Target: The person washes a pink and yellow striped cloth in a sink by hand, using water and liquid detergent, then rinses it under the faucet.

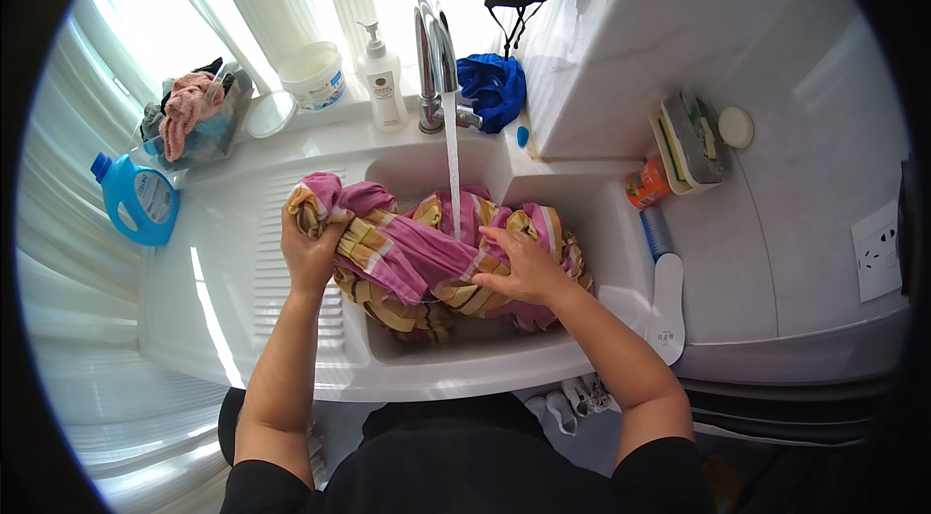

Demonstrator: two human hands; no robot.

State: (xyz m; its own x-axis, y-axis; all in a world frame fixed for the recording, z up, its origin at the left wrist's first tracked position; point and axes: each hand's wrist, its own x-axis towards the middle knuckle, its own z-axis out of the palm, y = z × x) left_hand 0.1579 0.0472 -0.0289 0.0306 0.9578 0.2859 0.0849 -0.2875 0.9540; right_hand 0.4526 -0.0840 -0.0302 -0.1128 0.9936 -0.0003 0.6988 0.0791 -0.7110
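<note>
One basin (pixel 488 166), striped cloth (pixel 417 247) mostly inside, left hand (pixel 312 250) gripping end.

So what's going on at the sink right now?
A person is handling a bunched pink, yellow and white patterned cloth in a white sink. The left hand grips its left end; the right hand, spread out, appears to rest on it. Water runs onto the cloth from a curved chrome faucet.

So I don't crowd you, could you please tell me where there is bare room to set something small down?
The smooth drainboard between the blue bottle and the washboard ribs is bare. The back ledge is crowded with tub, pump bottle and faucet, the basin with striped fabric and the right hand.
</note>
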